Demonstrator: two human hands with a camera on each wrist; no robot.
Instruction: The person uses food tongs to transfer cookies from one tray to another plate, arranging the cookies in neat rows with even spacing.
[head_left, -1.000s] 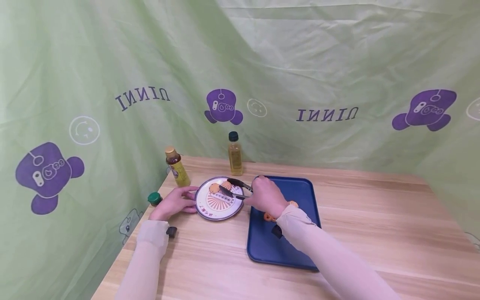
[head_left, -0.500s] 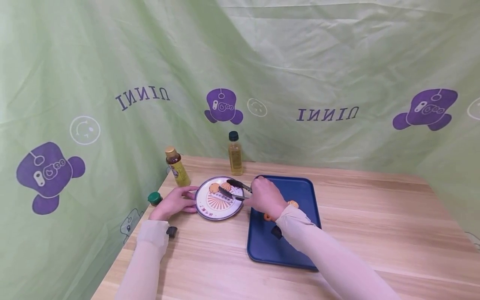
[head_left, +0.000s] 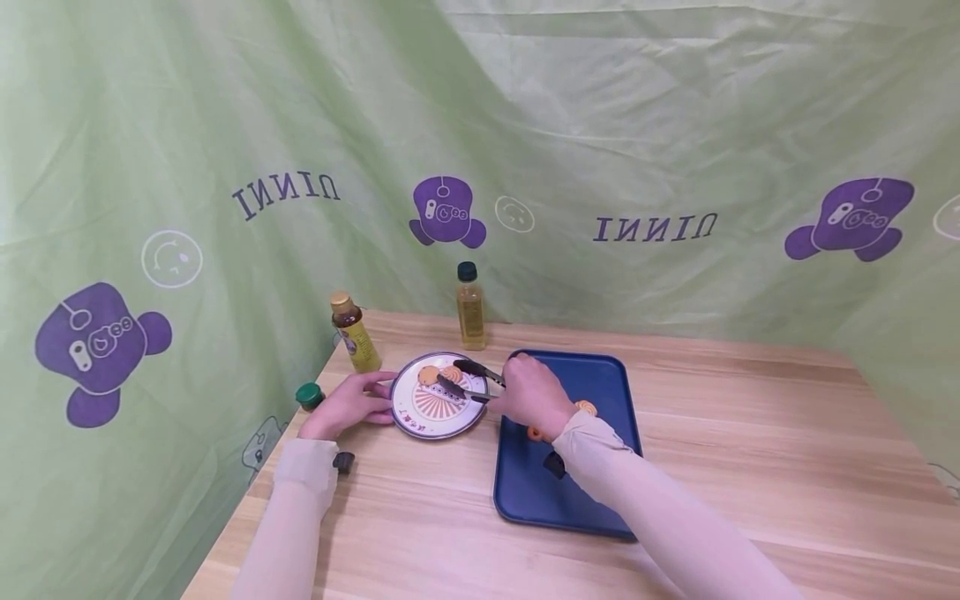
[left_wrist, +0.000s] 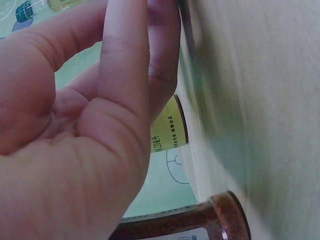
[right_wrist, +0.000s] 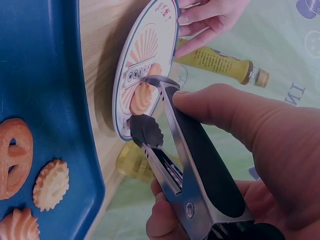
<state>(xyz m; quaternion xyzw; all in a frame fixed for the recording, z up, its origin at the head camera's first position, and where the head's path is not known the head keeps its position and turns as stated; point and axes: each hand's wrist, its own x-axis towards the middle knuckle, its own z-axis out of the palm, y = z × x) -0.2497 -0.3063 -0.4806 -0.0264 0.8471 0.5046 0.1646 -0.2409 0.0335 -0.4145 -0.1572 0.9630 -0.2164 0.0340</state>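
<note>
My left hand [head_left: 351, 407] has its fingertips at the left rim of a round white plate [head_left: 420, 427] with a dark rim line and a red ray print. My right hand [head_left: 534, 390] grips metal food tongs [right_wrist: 187, 162] with black handle pads and black tips, thumb along one arm. The tong tips stand apart over the plate, on either side of a swirled cookie [right_wrist: 141, 97]. Beside it on the plate lies a smooth round cookie [head_left: 428, 376]. The plate is out of sight in the left wrist view, where the straight fingers [left_wrist: 125, 55] fill the foreground.
Under my right forearm lies a blue tray [head_left: 532, 500] bearing a pretzel-shaped cookie [right_wrist: 15, 157], a scalloped cookie [right_wrist: 51, 185] and others. Behind the plate stand a yellow-labelled bottle [head_left: 360, 346] and an oil bottle [head_left: 471, 317]. A green-lidded jar [head_left: 309, 396] is by my left wrist.
Both hands, the plate and the tongs stay almost still. The tong tips remain around the swirled cookie on the plate.
</note>
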